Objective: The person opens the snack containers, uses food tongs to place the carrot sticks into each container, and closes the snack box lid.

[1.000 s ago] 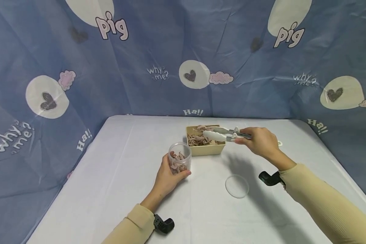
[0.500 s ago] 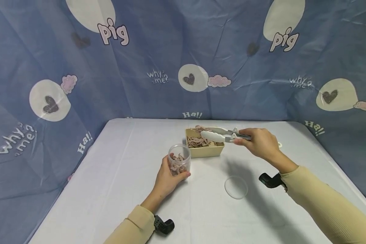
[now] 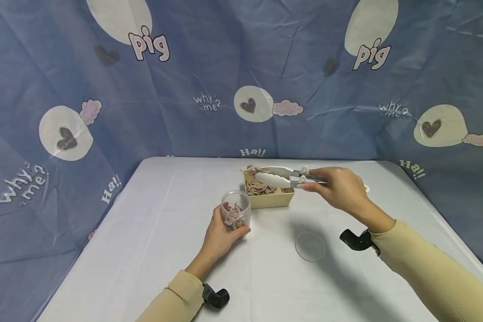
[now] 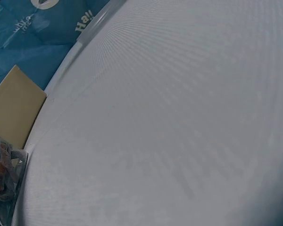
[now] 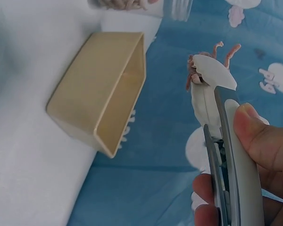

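Note:
My left hand (image 3: 219, 235) grips a clear round jar (image 3: 243, 218), open at the top, standing on the white cloth. Pinkish-brown curled strips (image 3: 233, 209) partly fill it. My right hand (image 3: 342, 190) holds white-tipped metal tongs (image 3: 279, 175), whose tips pinch a clump of the same strips (image 5: 193, 70) above the left part of a beige rectangular box (image 3: 270, 202). More strips (image 3: 259, 188) lie inside the box. In the left wrist view the jar's edge (image 4: 21, 183) shows at lower left, below the box (image 4: 19, 110); the left hand is out of that view.
A clear round disc, like a lid (image 3: 310, 247), lies flat on the white cloth (image 3: 177, 201) right of the jar. Just beyond the right wrist a small white loop (image 3: 366, 188) shows. A blue printed curtain (image 3: 209, 129) hangs behind and at the sides.
My right hand has moved the tongs and the pinched clump left, from over the box's middle to its left edge. The left hand and jar stay in place.

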{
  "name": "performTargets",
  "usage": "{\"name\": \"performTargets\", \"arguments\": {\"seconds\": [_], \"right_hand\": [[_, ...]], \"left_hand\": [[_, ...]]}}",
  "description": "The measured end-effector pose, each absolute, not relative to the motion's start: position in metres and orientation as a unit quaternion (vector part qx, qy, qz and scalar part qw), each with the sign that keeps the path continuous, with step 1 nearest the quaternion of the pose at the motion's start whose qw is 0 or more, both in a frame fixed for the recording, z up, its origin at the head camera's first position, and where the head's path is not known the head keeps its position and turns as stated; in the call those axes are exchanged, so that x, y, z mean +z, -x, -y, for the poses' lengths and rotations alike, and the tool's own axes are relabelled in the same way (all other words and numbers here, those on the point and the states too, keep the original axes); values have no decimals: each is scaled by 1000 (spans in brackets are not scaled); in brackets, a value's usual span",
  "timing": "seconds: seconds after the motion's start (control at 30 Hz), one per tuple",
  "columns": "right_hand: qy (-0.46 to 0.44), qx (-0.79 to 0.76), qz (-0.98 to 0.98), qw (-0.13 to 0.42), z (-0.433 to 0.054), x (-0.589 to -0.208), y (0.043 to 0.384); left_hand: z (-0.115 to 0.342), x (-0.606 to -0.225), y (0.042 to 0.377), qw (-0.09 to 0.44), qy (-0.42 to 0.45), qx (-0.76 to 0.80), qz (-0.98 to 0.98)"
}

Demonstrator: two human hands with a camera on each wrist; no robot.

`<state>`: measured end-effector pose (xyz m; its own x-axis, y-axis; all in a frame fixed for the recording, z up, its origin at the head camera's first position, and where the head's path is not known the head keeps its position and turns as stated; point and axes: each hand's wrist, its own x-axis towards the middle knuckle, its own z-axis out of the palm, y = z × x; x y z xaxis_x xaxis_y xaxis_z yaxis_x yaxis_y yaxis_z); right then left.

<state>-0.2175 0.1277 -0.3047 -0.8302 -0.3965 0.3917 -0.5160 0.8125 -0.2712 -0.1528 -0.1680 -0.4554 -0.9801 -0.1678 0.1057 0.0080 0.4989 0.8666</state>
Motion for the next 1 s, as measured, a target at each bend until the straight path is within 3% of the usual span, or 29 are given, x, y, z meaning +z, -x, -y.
{"name": "performTargets", "arguments": {"seconds": [1.0], "right_hand": [[-334, 164, 911, 178, -101, -295, 181]], "left_hand": [[170, -455, 153, 79, -51, -487, 868]]}}
